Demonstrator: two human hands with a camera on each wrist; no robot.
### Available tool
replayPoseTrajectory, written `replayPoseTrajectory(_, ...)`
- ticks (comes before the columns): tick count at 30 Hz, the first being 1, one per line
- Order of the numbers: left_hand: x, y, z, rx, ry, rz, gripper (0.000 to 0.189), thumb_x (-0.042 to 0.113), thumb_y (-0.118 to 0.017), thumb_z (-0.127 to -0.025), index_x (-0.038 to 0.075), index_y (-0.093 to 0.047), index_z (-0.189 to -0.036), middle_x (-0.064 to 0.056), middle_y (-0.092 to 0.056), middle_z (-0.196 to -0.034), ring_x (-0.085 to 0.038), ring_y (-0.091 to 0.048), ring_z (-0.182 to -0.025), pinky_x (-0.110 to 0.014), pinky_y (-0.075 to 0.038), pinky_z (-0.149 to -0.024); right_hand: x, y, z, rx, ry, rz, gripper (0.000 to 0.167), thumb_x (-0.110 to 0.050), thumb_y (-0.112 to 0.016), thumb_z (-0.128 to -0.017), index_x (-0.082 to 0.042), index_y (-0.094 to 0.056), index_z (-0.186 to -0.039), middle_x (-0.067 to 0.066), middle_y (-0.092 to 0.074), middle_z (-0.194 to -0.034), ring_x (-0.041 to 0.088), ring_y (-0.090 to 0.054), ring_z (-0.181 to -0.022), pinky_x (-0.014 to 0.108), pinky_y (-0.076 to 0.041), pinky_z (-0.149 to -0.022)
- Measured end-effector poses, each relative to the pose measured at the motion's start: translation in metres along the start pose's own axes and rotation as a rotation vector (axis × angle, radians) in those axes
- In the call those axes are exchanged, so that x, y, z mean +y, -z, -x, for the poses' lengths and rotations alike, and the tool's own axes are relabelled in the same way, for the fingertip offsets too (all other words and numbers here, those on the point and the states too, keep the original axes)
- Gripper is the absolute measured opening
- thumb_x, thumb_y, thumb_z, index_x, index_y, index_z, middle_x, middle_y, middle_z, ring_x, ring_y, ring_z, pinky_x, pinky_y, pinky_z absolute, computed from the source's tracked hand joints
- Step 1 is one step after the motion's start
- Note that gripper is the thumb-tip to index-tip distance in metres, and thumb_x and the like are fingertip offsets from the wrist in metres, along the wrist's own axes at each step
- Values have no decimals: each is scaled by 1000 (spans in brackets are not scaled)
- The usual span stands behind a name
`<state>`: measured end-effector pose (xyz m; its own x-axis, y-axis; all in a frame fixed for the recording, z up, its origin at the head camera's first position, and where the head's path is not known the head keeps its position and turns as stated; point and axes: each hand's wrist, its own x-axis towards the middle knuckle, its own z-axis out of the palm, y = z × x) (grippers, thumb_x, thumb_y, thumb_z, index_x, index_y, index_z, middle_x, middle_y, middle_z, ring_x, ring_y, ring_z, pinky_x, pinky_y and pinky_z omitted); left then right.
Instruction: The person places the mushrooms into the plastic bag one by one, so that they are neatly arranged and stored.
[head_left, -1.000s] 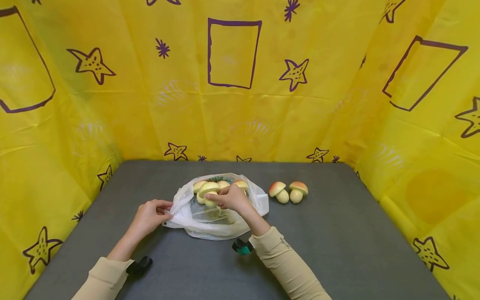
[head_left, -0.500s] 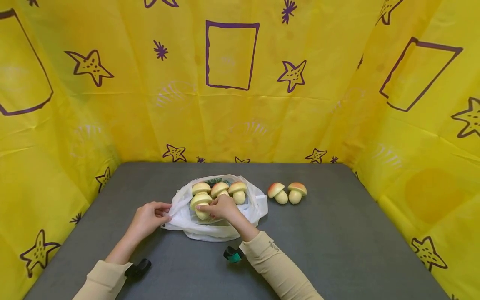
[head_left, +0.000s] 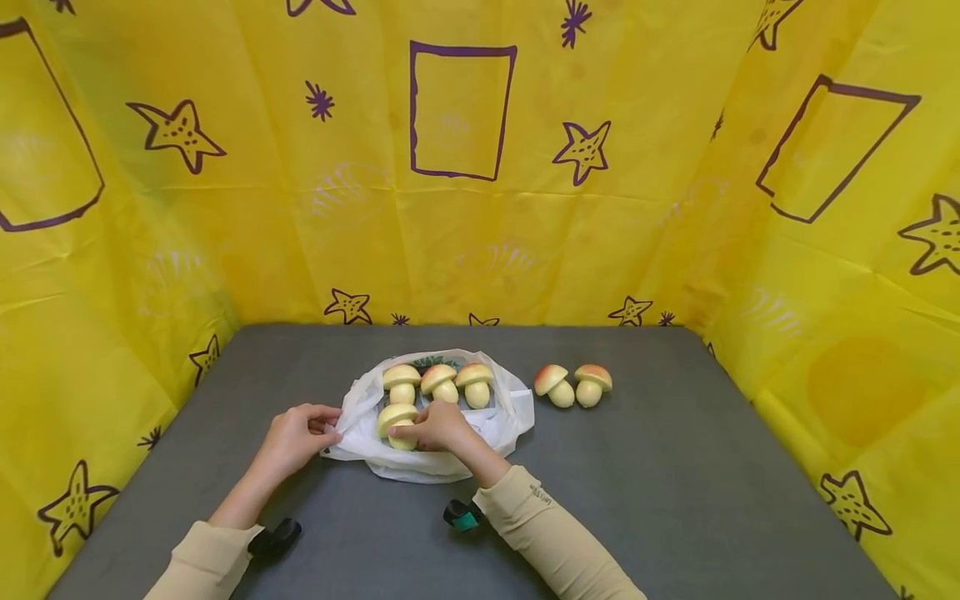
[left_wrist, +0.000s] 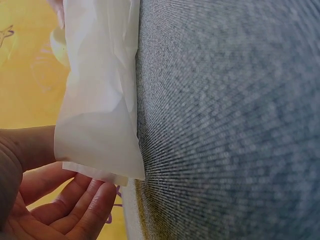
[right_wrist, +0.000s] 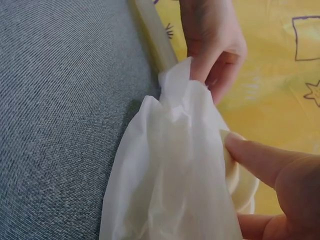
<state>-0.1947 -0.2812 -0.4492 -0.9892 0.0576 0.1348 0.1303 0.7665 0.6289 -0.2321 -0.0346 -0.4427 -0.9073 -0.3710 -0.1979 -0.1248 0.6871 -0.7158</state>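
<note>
A white plastic bag [head_left: 420, 468] lies on the grey table with its mouth spread wide. My left hand [head_left: 295, 439] pinches the bag's left edge; in the left wrist view, the thumb goes behind the plastic [left_wrist: 100, 115] and the other fingers are below it. In the bag's front left, my right hand [head_left: 445, 428] grips a toy mushroom [head_left: 395, 416] by its pale stem, cap toward the back. Behind it, three mushrooms lie in a row: left [head_left: 401, 377], middle [head_left: 437, 377] and right [head_left: 475, 377]. In the right wrist view, the bag's side partly hides the held mushroom [right_wrist: 231, 167].
Two more mushrooms, one tilted [head_left: 553, 383] and one beside it [head_left: 593, 383], lie on the table [head_left: 675, 483] right of the bag. A yellow cloth [head_left: 465, 217] with drawn stars walls the table at the back and sides.
My right hand has carried its mushroom left and toward the front of the bag, down beside the fold, uncovering the row behind. My left hand has kept its place on the bag edge.
</note>
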Motion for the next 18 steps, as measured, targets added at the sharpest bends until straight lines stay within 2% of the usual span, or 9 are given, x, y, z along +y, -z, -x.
replayPoseTrajectory(5,0,0,-2,-1,0,-5,31,13,-77,-77,3,-71,-106,-8,-67,-90,-16,-61,-78,-22,-49,-62,-1,0,0,-3,14,21,57,-50,-70,-80,-19,-39,-44,-7,-39,-41,6,-35,-40,19,-24,-41)
replayPoseTrajectory(11,-1,0,-2,2,2,-5,31,13,-77,-76,3,-71,-105,-9,-66,-90,-17,-61,-78,-22,-49,-62,-2,1,2,27,27,45,55,-48,-69,-81,-17,-43,-44,-8,-45,-42,5,-33,-39,19,-22,-40)
replayPoseTrajectory(18,-1,-1,-1,0,3,-5,32,12,-77,-76,3,-71,-106,-8,-66,-89,-16,-61,-77,-22,-49,-62,-6,0,7,47,28,33,45,-41,-73,-79,-7,-62,-51,-3,-57,-46,6,-40,-41,19,-27,-41)
